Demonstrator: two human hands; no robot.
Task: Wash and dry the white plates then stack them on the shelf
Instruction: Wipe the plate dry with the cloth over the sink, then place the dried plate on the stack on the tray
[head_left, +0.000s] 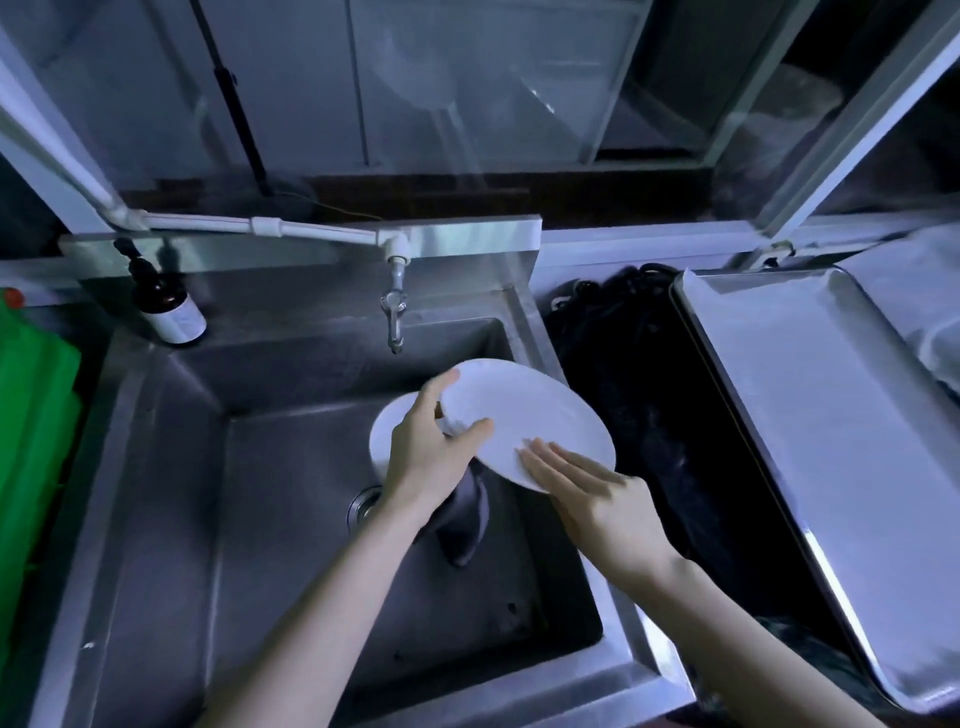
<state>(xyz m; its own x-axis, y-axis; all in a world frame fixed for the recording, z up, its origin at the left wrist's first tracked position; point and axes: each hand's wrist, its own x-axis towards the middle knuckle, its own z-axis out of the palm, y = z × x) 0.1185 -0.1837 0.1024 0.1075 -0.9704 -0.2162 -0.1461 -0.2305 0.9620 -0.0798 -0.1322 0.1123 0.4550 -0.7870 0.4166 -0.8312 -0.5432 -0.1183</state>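
Hands meet on white plate (530, 410): left hand (426, 452) grips rim, right hand (592, 488) lies flat.

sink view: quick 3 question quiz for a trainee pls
1. True or false: the right hand lies flat on the upper plate.
2. How many white plates show at the sink? A one, B two, C four.
3. Fill in: the bottle stands at the sink's back ___ corner.

Key: 1 true. 2 B, the upper plate and the lower plate beneath it. 3 left.
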